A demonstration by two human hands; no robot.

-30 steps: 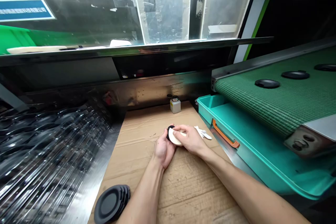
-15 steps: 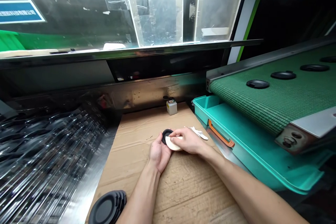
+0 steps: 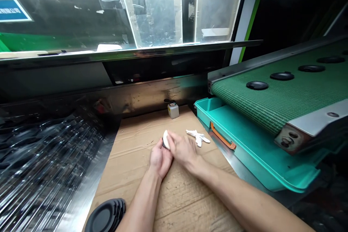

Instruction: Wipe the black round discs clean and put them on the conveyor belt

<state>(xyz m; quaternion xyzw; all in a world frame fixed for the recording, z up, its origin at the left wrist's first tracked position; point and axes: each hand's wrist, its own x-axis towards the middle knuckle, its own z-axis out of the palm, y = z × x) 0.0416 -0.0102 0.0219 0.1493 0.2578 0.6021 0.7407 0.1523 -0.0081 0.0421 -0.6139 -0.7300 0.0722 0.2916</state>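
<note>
While the left hand (image 3: 161, 158) cradles a mostly hidden black disc (image 3: 163, 144) above the cardboard (image 3: 133, 163), seemingly to steady it, the right hand (image 3: 185, 149) grips a white pad (image 3: 165, 138) against it, likely bracing both over the cardboard.

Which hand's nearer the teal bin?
Right. The right hand is left of the teal bin; the left hand is farther left, beyond the right hand.

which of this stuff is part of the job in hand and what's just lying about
Likely in use:
- white pad, right hand
- black disc, mostly hidden, left hand
- perhaps disc stack

Apparently lying about:
- bottle
- white cloth or glove
</note>
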